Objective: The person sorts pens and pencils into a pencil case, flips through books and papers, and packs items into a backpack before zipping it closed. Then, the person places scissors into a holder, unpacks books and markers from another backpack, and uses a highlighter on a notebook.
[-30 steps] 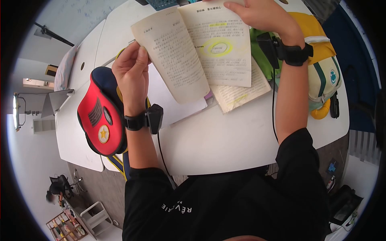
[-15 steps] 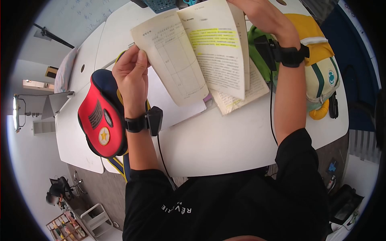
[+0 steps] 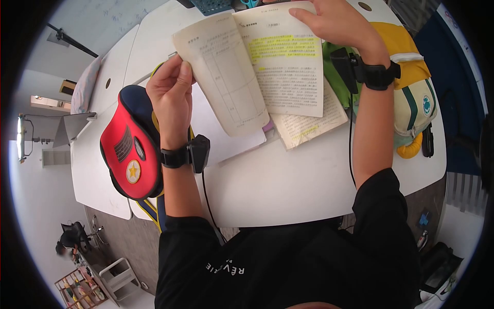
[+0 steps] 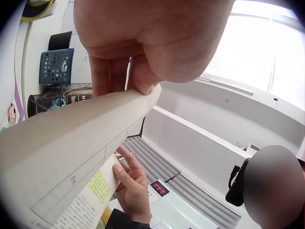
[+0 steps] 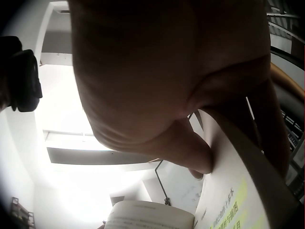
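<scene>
An open book [image 3: 290, 85] is held up over the table, its right page marked with yellow highlighter and its left page printed with a grid. My left hand [image 3: 172, 100] pinches the left page's outer edge between thumb and fingers. At the upper right corner, my right hand [image 3: 342, 26] grips the book, thumb on the printed side. The right wrist view shows that thumb pressed on the highlighted page [image 5: 233, 186], with the fingers behind it. In the left wrist view the left hand [image 4: 147, 43] holds the curved page edge. Lower down lies another worn, printed book [image 3: 314, 123], partly covered.
White paper [image 3: 226, 147] lies under the held book. A red and navy bag [image 3: 128, 149] with a star badge stands left on the white table [image 3: 278, 185]. At right is a yellow, green and cream bag [image 3: 411, 98]. A blue basket [image 3: 211, 6] sits at the back.
A page has been turned: the spread with the circled highlight gave way to one with a grid and highlighted lines. The right hand moved up, then came back to the page corner. The left hand stayed nearly still.
</scene>
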Demonstrator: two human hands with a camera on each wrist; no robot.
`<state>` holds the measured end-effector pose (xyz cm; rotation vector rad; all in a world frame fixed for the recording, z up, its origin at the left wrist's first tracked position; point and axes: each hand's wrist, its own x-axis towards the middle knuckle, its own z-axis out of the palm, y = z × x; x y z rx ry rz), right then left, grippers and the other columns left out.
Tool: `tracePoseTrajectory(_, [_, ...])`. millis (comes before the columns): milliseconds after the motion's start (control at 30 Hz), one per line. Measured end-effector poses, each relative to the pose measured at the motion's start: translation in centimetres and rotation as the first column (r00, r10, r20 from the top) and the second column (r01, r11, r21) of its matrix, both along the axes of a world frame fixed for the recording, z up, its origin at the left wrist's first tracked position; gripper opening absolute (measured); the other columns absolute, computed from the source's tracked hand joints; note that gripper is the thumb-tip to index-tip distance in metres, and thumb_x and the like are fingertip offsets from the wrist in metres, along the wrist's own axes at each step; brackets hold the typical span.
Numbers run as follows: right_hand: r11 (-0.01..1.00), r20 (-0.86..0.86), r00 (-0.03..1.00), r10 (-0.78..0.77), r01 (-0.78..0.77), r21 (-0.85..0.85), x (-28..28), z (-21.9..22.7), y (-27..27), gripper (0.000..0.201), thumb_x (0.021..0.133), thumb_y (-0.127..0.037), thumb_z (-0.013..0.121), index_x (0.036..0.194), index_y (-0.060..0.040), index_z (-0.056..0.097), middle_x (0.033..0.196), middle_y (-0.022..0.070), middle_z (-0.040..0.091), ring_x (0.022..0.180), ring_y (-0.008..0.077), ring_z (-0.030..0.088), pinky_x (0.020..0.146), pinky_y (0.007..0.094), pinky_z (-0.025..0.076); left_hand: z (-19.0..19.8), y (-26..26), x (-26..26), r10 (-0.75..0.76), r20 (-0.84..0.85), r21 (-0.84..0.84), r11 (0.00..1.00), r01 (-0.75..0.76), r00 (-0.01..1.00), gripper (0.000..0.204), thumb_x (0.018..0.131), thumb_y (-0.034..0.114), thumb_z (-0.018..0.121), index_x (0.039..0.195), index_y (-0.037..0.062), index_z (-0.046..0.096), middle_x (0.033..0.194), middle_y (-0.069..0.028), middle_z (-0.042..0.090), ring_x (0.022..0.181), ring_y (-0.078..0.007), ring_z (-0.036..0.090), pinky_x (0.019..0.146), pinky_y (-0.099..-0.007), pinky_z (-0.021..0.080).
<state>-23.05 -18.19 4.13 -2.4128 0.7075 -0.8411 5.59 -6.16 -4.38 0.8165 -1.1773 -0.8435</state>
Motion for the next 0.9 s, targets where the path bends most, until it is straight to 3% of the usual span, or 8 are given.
tracePoseTrajectory(267, [1.0, -0.101, 0.994, -0.031, 0.031, 0.005, -0.47, 0.03, -0.12, 0.032, 0.088, -0.004, 0.048, 0.113, 0.0053, 0.065, 0.109, 0.0214, 0.069, 0.103, 0.033, 0.065, 0.095, 0.0366, 0.047, 0.38, 0.05, -0.46, 0.004, -0.011, -0.008, 1.0, -0.004, 1.0, 0.025, 0.098, 0.001, 0.058, 0.12, -0.01, 0.063, 0.1, -0.0117, 0.072, 0.084, -0.0141, 0.065, 0.079, -0.0277, 0.052])
tracePoseTrajectory(433, [0.998, -0.078, 0.996, -0.042, 0.045, 0.032, -0.25, 0.07, 0.21, 0.032, 0.087, -0.004, 0.047, 0.112, 0.0057, 0.065, 0.108, 0.0224, 0.069, 0.102, 0.0326, 0.065, 0.095, 0.0368, 0.048, 0.2, 0.19, -0.4, 0.04, -0.01, 0.016, 0.999, -0.039, 0.999, 0.025, 0.098, 0.001, 0.058, 0.12, -0.0097, 0.063, 0.1, -0.0115, 0.071, 0.084, -0.0141, 0.065, 0.079, -0.0277, 0.052])
tracePoseTrajectory(633, [1.0, -0.071, 0.997, -0.022, 0.023, 0.01, -0.49, 0.15, -0.04, 0.033, 0.086, -0.004, 0.046, 0.111, 0.0065, 0.065, 0.107, 0.0228, 0.069, 0.102, 0.0318, 0.065, 0.094, 0.0358, 0.048, 0.2, -0.02, -0.2, -0.026, 0.009, -0.005, 1.0, 0.026, 1.0, 0.027, 0.099, 0.002, 0.054, 0.122, -0.0091, 0.062, 0.103, -0.0117, 0.071, 0.087, -0.0142, 0.065, 0.082, -0.028, 0.05])
tracePoseTrajectory(900, [0.999, -0.056, 0.998, -0.029, 0.03, 0.014, -0.43, 0.09, 0.19, 0.034, 0.085, -0.004, 0.047, 0.112, 0.0069, 0.065, 0.106, 0.0228, 0.069, 0.102, 0.0318, 0.065, 0.095, 0.0359, 0.048, 0.08, 0.04, -0.32, -0.016, -0.005, -0.022, 1.0, 0.016, 1.0, 0.025, 0.098, 0.001, 0.057, 0.12, -0.0098, 0.063, 0.1, -0.0114, 0.071, 0.084, -0.0143, 0.066, 0.078, -0.0283, 0.053])
